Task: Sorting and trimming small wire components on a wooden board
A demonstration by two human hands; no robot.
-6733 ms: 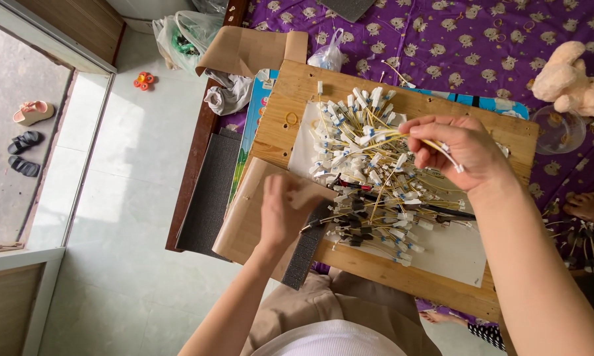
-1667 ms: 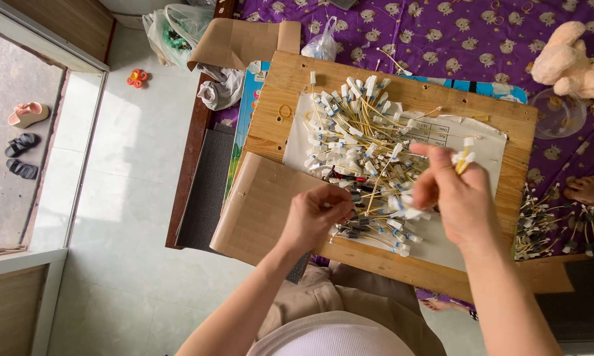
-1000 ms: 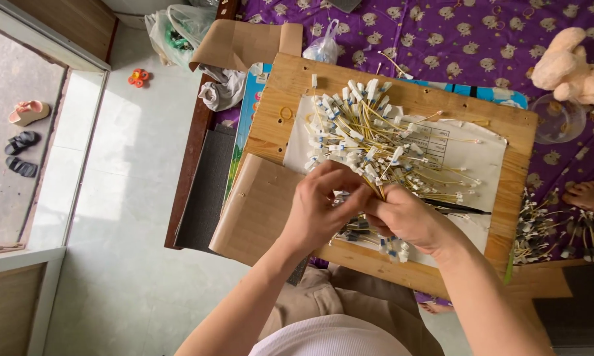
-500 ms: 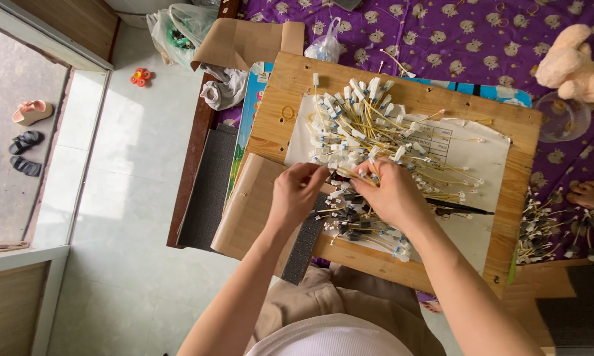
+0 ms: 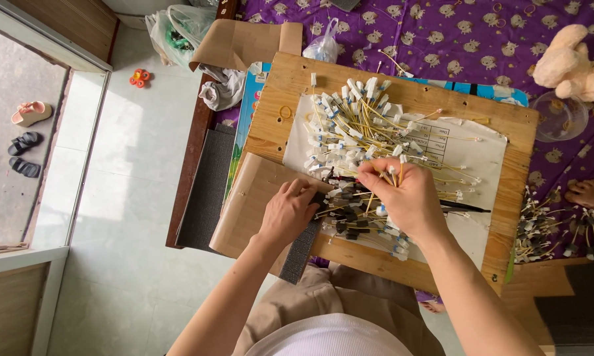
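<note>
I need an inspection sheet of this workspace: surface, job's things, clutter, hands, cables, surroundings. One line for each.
Surface: wooden board lying on a purple patterned cloth; a white paper sheet lies on the board.
Job's things: pile of short yellow wires with white plugs; darker wires with black plugs under the hands.
Clutter: cardboard sheet, rubber band, plastic bag, plush toy, clear bowl.
Hands: left hand rests on the black plugs; right hand pinches some yellow wires.
Cables: a second wire bundle beside the board.
Surroundings: tiled floor, sandals, another person's foot.
</note>
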